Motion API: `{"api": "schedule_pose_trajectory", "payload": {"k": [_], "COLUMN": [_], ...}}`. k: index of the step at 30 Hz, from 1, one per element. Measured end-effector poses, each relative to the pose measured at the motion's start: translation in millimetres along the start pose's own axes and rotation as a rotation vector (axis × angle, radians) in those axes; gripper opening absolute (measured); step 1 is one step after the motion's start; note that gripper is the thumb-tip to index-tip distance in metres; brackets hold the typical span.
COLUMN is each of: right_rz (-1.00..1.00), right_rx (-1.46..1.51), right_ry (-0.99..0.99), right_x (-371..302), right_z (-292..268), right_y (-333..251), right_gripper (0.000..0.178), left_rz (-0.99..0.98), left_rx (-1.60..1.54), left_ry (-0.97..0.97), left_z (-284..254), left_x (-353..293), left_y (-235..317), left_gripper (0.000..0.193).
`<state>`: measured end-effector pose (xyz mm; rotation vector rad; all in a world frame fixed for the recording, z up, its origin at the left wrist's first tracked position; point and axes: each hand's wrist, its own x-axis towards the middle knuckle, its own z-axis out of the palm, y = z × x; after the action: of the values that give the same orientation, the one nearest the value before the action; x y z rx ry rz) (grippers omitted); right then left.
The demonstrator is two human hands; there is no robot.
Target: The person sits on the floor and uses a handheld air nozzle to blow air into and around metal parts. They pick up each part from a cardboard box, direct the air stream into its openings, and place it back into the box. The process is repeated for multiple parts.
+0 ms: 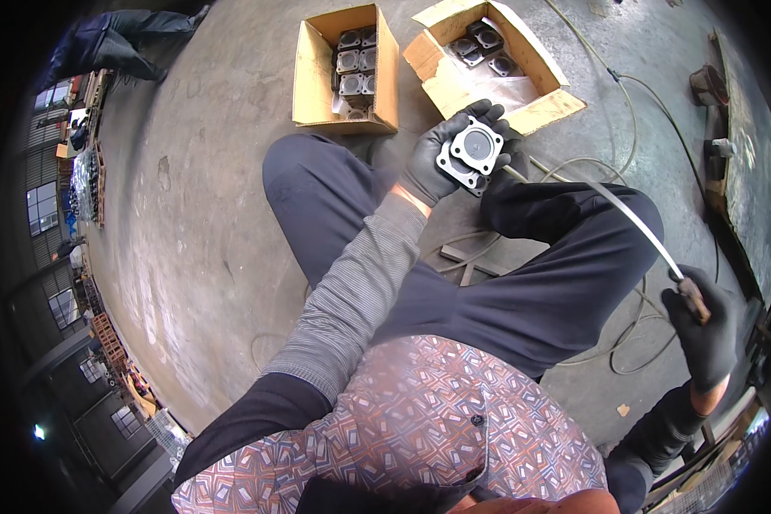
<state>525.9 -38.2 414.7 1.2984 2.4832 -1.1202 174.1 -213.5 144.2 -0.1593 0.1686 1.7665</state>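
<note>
My left hand (433, 158), in a dark glove, is closed around a grey metal casting (477, 147). The casting has a square flange with corner holes and a round recessed middle, and a second flange edge shows just below. Out to the right, my right hand (707, 330), gloved too, grips the brown handle of a long, slim metal file (634, 221). Its pale shaft slants up and left toward the casting; whether its far end touches the casting I cannot tell.
Beyond my knees stand two open cardboard boxes, the left one (385, 77) and the right one (557, 107), both with similar castings inside. Cables (630, 128) loop over the concrete floor. A dark bucket (708, 86) is at the right. Another person's legs (133, 51) show far left.
</note>
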Motion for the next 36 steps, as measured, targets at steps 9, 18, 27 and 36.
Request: {"api": "schedule_pose_trajectory", "payload": {"k": [9,18,27,36], "right_rz": [-0.198,-0.117,-0.346,-0.384], "right_rx": [-0.049,0.042,-0.122,0.408], "right_ry": [-0.058,-0.072,0.269,0.088], "right_x": [-6.7,-1.6,63.1,212.8], "right_z": [16.9,19.9,9.3,34.2], "right_y": [-1.9,13.0,37.6,-45.8], "right_gripper": [0.040,0.041,0.036,0.035], "left_rz": [-0.076,-0.103,-0.210,-0.107], "left_rx": [0.008,0.155,0.854,1.459], "left_ry": [-0.088,-0.215,0.437,0.764], "left_z": [14.7,9.9,-87.6,-239.5], "left_x": [-5.6,-8.3,-14.8,20.9], "left_y": [5.5,16.9,39.1,6.5], "left_gripper": [0.049,0.073,0.059,0.039]}}
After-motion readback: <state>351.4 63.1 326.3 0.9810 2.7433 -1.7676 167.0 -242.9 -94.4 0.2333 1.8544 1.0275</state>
